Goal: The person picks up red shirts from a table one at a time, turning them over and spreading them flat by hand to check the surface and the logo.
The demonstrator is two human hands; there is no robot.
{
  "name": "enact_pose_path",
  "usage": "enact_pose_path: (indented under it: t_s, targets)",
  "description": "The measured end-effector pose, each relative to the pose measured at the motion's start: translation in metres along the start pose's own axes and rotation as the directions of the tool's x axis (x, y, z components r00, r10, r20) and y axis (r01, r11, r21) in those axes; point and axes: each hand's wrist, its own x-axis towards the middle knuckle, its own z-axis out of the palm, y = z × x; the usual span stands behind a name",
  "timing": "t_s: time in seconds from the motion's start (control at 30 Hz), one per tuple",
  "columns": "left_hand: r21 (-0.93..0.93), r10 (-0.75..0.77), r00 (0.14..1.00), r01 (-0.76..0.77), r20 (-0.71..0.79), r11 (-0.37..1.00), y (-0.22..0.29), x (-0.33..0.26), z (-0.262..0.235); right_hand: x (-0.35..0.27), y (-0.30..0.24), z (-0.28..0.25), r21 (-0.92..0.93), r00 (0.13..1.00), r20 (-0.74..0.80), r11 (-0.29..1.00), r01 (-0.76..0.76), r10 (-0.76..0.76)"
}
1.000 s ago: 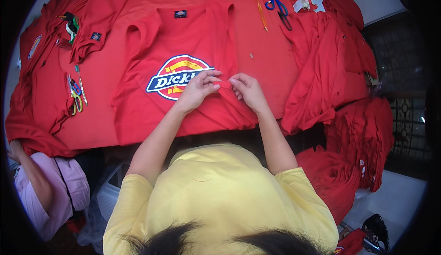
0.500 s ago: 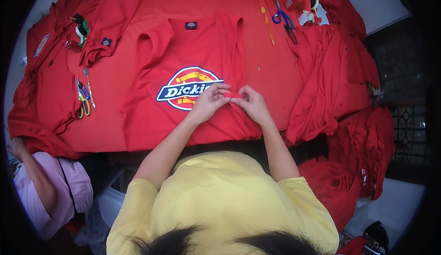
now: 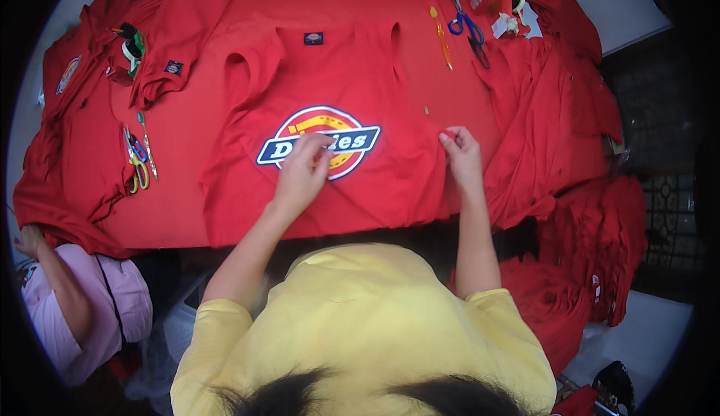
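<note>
A red sleeveless garment (image 3: 337, 78) lies spread in front of me, with a round yellow, white and navy printed emblem (image 3: 352, 165) on its chest and a small dark neck label (image 3: 313, 38). Over the emblem is my left hand (image 3: 301, 176), its fingers curled toward the thumb in a loose pinch. Whatever it may hold there is too small to make out. My right hand (image 3: 463, 159) pinches the garment's right side edge between thumb and fingers, drawing the cloth out to the right.
Blue-handled scissors (image 3: 469, 30) and an orange-yellow slim tool (image 3: 441, 37) lie at the far right. Tape rolls (image 3: 517, 2) sit beside them. Green-handled scissors (image 3: 138, 172) lie at left. Red garments (image 3: 525, 123) are heaped around. A co-worker's arm (image 3: 64, 288) shows at lower left.
Both hands were together at a fold of red cloth beside the emblem. They have parted: the left moved left over the emblem, the right moved right with the garment's edge, and the fold opened out.
</note>
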Motion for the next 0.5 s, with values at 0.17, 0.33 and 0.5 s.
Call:
enact_pose_path:
  t_s: [0.17, 0.33, 0.5]
  targets:
    - [0.664, 0.205, 0.97, -0.069, -0.129, 0.745, -0.019, -0.011, -0.015, 0.02, -0.038, -0.01, -0.12, 0.979, 0.196, 0.993, -0.024, 0.047]
    - [0.63, 0.299, 0.947, -0.162, -0.117, 0.76, -0.06, 0.014, -0.046, 0.07, -0.089, 0.001, -0.108, 0.961, 0.277, 0.993, 0.056, -0.024]
    - [0.758, 0.54, 0.786, -0.146, -0.301, 0.636, -0.026, 0.114, -0.108, 0.122, -0.124, 0.052, 0.352, 0.959, 0.122, 0.915, 0.199, -0.256]
